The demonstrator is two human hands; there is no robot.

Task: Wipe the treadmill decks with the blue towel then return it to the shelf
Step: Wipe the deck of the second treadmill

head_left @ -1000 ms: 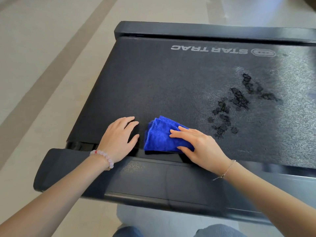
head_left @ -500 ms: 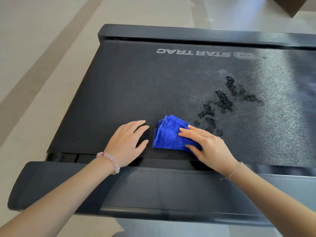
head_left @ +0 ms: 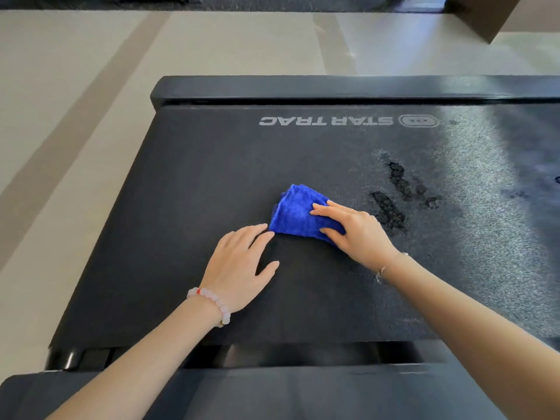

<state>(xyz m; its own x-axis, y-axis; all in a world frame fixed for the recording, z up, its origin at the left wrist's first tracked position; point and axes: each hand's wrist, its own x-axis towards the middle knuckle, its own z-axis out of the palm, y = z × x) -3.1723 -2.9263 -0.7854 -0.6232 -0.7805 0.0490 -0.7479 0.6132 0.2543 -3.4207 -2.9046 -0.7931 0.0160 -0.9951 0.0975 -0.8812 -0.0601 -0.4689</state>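
Head camera: dark blotches (head_left: 391, 212) lie just beside blue towel (head_left: 295, 213).

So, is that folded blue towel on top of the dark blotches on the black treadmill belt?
No, the folded blue towel sits left of the dark blotches, which lie uncovered beyond the right hand.

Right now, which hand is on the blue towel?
The right hand, with the thin chain bracelet, presses the blue towel; the left hand, with the bead bracelet, lies flat on the belt.
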